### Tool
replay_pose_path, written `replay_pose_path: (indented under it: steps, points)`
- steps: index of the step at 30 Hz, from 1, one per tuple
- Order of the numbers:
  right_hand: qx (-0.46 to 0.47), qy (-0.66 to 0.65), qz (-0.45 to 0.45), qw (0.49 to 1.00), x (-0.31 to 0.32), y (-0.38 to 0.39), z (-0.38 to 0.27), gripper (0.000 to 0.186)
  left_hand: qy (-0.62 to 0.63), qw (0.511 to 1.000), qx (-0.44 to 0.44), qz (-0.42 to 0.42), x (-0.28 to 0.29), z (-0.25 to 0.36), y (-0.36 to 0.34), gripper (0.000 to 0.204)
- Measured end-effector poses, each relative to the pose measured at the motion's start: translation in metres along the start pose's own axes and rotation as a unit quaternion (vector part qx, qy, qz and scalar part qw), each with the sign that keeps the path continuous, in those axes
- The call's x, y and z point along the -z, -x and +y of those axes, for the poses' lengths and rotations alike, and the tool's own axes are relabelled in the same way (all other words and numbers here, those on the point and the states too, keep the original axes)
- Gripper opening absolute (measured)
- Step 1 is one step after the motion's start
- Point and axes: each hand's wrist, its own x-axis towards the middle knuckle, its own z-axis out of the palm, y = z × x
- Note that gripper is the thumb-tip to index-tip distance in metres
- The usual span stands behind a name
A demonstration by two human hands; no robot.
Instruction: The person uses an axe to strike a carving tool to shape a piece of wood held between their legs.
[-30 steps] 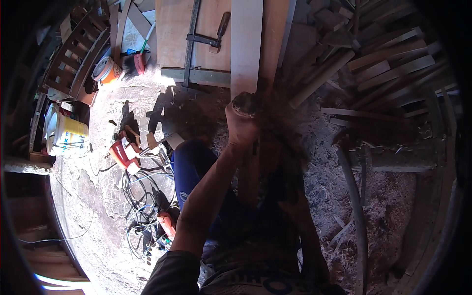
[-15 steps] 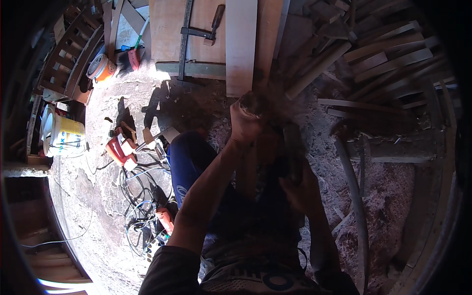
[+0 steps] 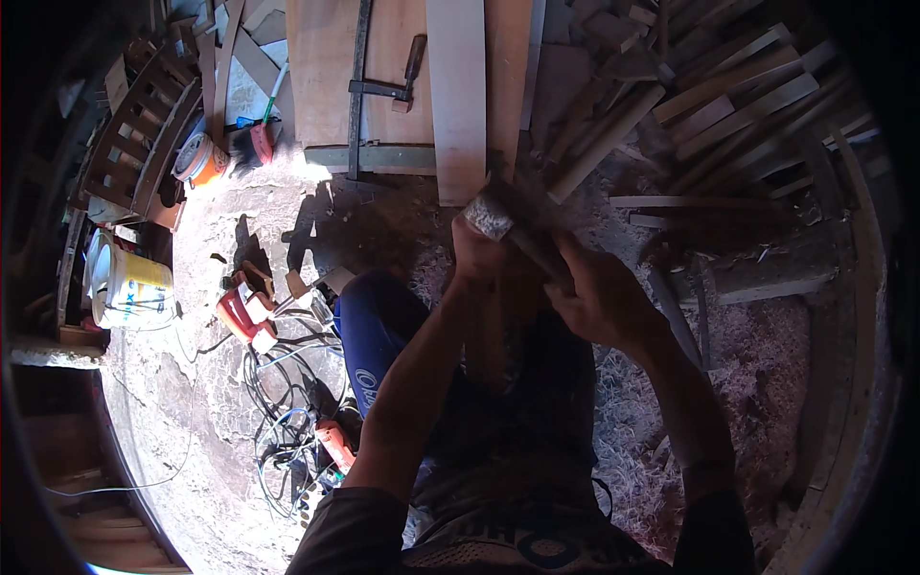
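Observation:
My right hand (image 3: 606, 299) is closed around the dark handle of a hammer (image 3: 539, 251), which slants up and left. The hammer's pale, worn head (image 3: 491, 218) is right at the top of my left fist. My left hand (image 3: 476, 254) is closed in front of my body; what it grips is mostly hidden under the hammer head and in shadow. Below it, a brownish wooden piece (image 3: 484, 331) extends down between my legs, its lower end lost in the dark.
Ahead lie a pale plank (image 3: 458, 105) and a bar clamp (image 3: 359, 86) on a panel. Wood offcuts (image 3: 738, 96) pile up at the far right. Red power tools (image 3: 244, 314) and tangled cables (image 3: 287, 383) lie on the left floor, near a white-and-yellow bucket (image 3: 134, 283). Shavings (image 3: 728, 412) cover the right.
My right hand has come up and left, bringing the hammer from beside my right leg to the top of my left fist. My left hand stays closed in about the same place.

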Motion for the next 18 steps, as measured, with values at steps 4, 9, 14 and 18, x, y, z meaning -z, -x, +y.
replay_pose_path:
  steps: [4,9,14,18]
  points:
    - [0.061,-0.048,0.097,0.992,0.038,-0.031,-0.031,0.059,-0.060,0.995,0.073,0.007,0.016,-0.012,-0.018,0.015]
    - [-0.010,0.116,-0.019,0.993,0.008,-0.041,-0.003,0.061,0.038,0.999,-0.013,0.006,-0.001,0.000,-0.019,0.015]
    - [-0.024,0.037,-0.070,0.997,0.015,-0.045,0.011,0.056,-0.029,0.999,0.005,0.038,0.002,-0.026,-0.017,0.019]
    - [0.039,-0.016,0.056,0.998,0.070,-0.073,-0.039,0.050,0.038,0.990,0.128,0.048,0.024,-0.068,-0.052,0.013]
